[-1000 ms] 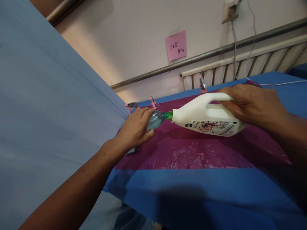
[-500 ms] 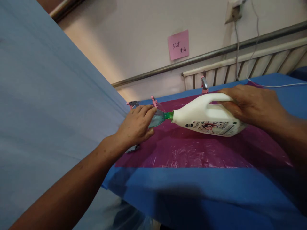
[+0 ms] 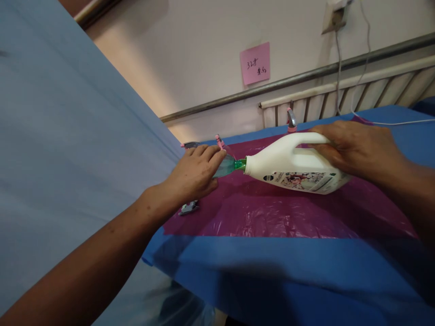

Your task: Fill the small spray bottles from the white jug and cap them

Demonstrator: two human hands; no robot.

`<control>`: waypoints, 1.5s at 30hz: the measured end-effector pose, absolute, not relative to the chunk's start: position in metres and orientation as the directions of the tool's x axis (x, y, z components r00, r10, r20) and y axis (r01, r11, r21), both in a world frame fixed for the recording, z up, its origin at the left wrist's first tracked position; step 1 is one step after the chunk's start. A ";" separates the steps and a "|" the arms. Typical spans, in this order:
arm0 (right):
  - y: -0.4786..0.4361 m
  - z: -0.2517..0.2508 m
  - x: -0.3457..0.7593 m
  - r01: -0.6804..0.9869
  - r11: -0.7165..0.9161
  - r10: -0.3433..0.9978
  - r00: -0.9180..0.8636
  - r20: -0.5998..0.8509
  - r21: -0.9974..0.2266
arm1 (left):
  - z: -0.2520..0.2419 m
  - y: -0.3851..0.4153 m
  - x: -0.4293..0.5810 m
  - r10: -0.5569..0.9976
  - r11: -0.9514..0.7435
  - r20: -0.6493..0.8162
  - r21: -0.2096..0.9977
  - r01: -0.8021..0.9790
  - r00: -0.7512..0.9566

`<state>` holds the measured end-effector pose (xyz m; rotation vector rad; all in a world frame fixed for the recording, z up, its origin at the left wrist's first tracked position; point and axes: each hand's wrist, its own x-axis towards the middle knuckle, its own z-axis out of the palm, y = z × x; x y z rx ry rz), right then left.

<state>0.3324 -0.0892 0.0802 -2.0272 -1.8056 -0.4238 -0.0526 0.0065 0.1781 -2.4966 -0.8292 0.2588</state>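
Note:
My right hand (image 3: 355,142) is wrapped round the handle of a large white jug (image 3: 268,163), which is tipped on its side with its mouth to the left. A printed label (image 3: 302,180) faces me. My left hand (image 3: 197,174) is closed round a see-through teal bottle (image 3: 225,166), mostly hidden by the fingers. Between the bottle and the jug's mouth sits a green neck piece (image 3: 240,164); whether liquid is flowing I cannot tell. Close behind my left hand are the pink-and-grey spray heads (image 3: 220,141) of other bottles.
A shiny purple sheet (image 3: 258,217) covers part of the blue table cover (image 3: 272,258). Another spray bottle head (image 3: 291,120) stands behind the jug. A grey spray head (image 3: 189,208) lies near my left wrist. Blue curtain (image 3: 74,136) hangs at left; a white cable (image 3: 390,123) crosses the back right.
The view has shifted slightly. Both hands keep their hold on the bottle and the jug, and the grey spray head by my left wrist shows a little more.

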 end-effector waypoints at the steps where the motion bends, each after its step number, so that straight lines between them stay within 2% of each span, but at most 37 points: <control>1: -0.089 0.080 0.332 0.992 -0.090 0.872 0.119 0.474 -0.083 | 0.179 0.006 -0.052 0.604 -0.693 -0.029 -0.512 0.507 0.797; 16: -0.087 0.091 0.327 0.992 -0.108 0.918 0.123 0.376 -0.061 | 0.183 0.007 -0.046 0.594 -0.685 -0.061 -0.561 0.465 0.802; 38: -0.079 0.084 0.334 0.997 -0.068 0.899 0.075 0.431 -0.032 | 0.185 0.006 -0.040 0.599 -0.681 -0.095 -0.582 0.444 0.795; 45: -0.079 0.087 0.332 0.995 -0.093 0.914 0.100 0.394 -0.038 | 0.187 0.005 -0.036 0.596 -0.683 -0.109 -0.590 0.431 0.796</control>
